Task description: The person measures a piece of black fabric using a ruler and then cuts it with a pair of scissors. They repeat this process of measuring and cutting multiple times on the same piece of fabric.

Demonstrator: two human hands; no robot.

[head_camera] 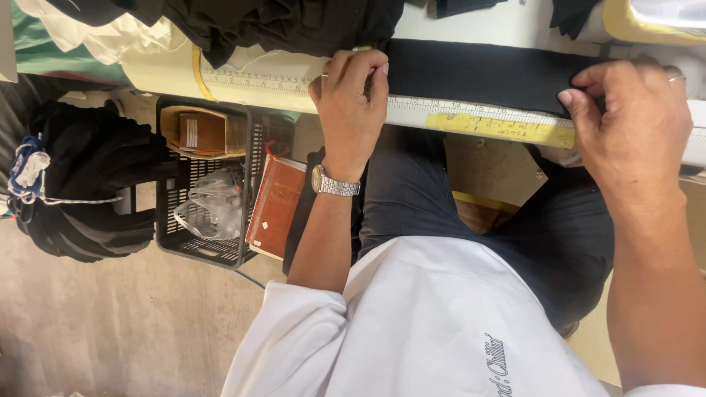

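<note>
Along the table's ruled edge, left hand [351, 88] and right hand [632, 121] each pinch an end of the flat black fabric strip [478, 73], keeping it taut against the printed measuring scale [294, 79].

black fabric strip [478, 73] ends hidden under both hands, yellow container [654, 22] cut off by top edge

Even, soft daylight; sharp in the middle, darker at the left.

Light falls brightest on the pale tabletop [507, 26] along the upper edge and on the white shirt [419, 323] at lower centre, nearly washing out the upper right corner. Dark cloth [478, 73] and the black bundle [88, 191] at left lose detail in shadow. Shadows are faint and soft-edged. No motion blur shows.
</note>
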